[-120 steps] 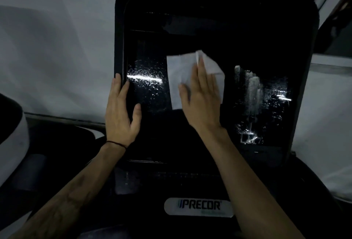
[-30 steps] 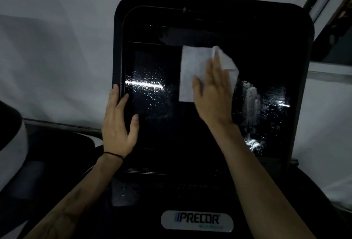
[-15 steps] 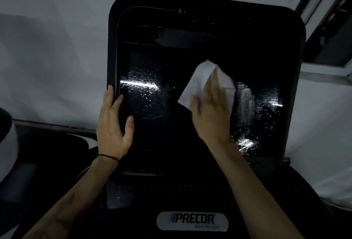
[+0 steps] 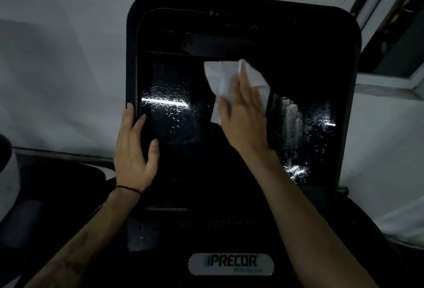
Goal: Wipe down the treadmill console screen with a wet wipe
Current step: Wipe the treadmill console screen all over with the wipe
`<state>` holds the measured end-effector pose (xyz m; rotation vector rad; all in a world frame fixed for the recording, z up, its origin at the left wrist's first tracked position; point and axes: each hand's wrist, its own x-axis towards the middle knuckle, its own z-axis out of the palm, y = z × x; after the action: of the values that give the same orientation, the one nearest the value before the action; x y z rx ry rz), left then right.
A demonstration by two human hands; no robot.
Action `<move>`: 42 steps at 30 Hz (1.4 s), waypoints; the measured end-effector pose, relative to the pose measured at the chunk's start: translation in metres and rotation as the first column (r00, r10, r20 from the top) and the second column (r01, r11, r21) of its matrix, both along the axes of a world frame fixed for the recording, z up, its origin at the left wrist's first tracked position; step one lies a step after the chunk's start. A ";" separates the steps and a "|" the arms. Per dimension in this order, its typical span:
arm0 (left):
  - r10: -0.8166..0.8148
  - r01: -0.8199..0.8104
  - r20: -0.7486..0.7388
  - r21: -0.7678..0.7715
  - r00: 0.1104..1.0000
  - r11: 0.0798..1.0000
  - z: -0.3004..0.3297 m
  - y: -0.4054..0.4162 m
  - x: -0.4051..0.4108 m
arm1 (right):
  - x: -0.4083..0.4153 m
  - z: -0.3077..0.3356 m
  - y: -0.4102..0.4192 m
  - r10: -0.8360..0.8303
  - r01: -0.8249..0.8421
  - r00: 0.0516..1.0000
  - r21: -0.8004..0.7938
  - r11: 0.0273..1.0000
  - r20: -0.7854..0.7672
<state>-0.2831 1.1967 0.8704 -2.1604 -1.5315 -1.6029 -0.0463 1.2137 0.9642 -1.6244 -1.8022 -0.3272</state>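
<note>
Right hand (image 4: 244, 117) lay flat, fingers straight and together, pressing white wet wipe (image 4: 220, 81) against upper middle of dark console screen (image 4: 197, 159). Left hand (image 4: 135, 150) rested open on screen's left edge, fingers extended, thumb apart. Wet streaks and droplets (image 4: 292, 124) glinted on right side; droplets also on left. PRECOR badge (image 4: 231, 264) sat below screen.

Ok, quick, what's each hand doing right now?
Left hand: open, fingers straight, resting on the console's left edge.
Right hand: open, flat, pressing the wet wipe against the screen.
</note>
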 end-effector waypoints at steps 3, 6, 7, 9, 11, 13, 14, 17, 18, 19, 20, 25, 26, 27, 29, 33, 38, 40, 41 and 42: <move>0.004 -0.004 0.008 0.003 1.000 1.000 0.001 -0.001 0.000 | 0.022 -0.004 -0.003 -0.106 0.107 0.990 0.011 0.994 -0.095; 0.014 -0.014 0.007 0.010 1.000 1.000 0.000 0.000 0.000 | 0.006 -0.028 -0.026 -0.053 0.049 0.996 -0.052 0.997 -0.072; 0.016 -0.016 0.007 0.008 1.000 1.000 0.000 0.000 0.001 | 0.000 -0.030 -0.026 -0.007 0.005 0.999 -0.054 0.999 -0.040; 0.011 -0.011 0.007 -0.004 1.000 1.000 0.001 0.000 0.002 | 0.000 -0.019 -0.015 0.021 -0.021 1.000 -0.019 1.000 0.009; 0.007 -0.007 0.008 -0.005 1.000 1.000 0.001 -0.001 0.002 | 0.011 -0.010 -0.007 -0.052 0.052 0.998 0.005 0.999 -0.033; 0.010 -0.010 0.009 0.001 1.000 1.000 0.000 0.000 0.002 | 0.016 -0.018 -0.017 -0.115 0.113 0.986 -0.026 0.993 -0.124; 0.011 -0.011 0.011 0.006 1.000 1.000 0.000 0.000 0.002 | 0.012 -0.026 -0.026 -0.120 0.114 0.983 -0.054 0.992 -0.141; 0.016 -0.016 0.008 0.020 1.000 1.000 0.000 0.000 0.001 | -0.003 -0.036 -0.034 -0.014 0.011 0.999 -0.076 0.997 -0.042; 0.014 -0.014 0.003 0.018 1.000 1.000 0.000 0.000 0.002 | -0.001 -0.030 -0.026 0.012 -0.013 1.000 -0.063 0.998 -0.021; 0.011 -0.011 0.000 0.014 1.000 1.000 0.000 0.000 0.002 | 0.005 -0.022 -0.019 0.008 -0.009 1.000 -0.052 0.999 -0.013; 0.009 -0.009 0.001 0.012 1.000 1.000 0.000 -0.001 0.002 | 0.012 -0.016 -0.014 -0.017 0.016 1.000 -0.036 0.999 -0.021; 0.007 -0.007 0.012 0.017 1.000 1.000 -0.001 0.000 0.001 | 0.015 -0.041 -0.039 -0.139 0.131 0.986 -0.083 0.988 -0.096; 0.008 -0.008 0.012 0.017 1.000 1.000 -0.001 0.001 0.001 | 0.007 -0.043 -0.040 -0.118 0.109 0.989 -0.104 0.989 -0.089; 0.011 -0.011 0.010 0.013 1.000 1.000 0.000 0.001 0.001 | 0.002 -0.040 -0.036 -0.081 0.072 0.993 -0.111 0.991 -0.082; 0.011 -0.011 0.001 0.001 1.000 1.000 0.000 0.000 0.001 | 0.002 -0.024 -0.021 -0.035 0.031 0.998 -0.086 0.996 -0.047; 0.009 -0.009 0.007 0.008 1.000 1.000 0.000 -0.001 0.001 | 0.027 -0.024 -0.025 -0.075 0.074 0.995 -0.017 0.997 -0.072; 0.015 -0.015 0.003 0.015 1.000 1.000 0.002 0.000 0.002 | 0.013 -0.055 -0.044 -0.056 0.054 0.998 -0.076 0.996 -0.018; 0.007 -0.007 -0.010 0.010 1.000 1.000 0.002 -0.001 0.001 | 0.020 -0.039 -0.031 -0.064 0.063 0.998 -0.052 0.997 -0.016; 0.003 -0.003 -0.013 0.009 1.000 1.000 0.002 -0.001 0.001 | 0.024 -0.033 -0.029 -0.080 0.079 0.996 -0.047 0.996 -0.029; 0.001 -0.001 -0.014 0.007 1.000 1.000 0.001 -0.001 0.002 | 0.028 -0.034 -0.032 -0.104 0.102 0.993 -0.041 0.994 -0.050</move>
<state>-0.2816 1.1955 0.8718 -2.1626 -1.5208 -1.5867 -0.0179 1.1819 0.9301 -1.7404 -1.6994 -0.2955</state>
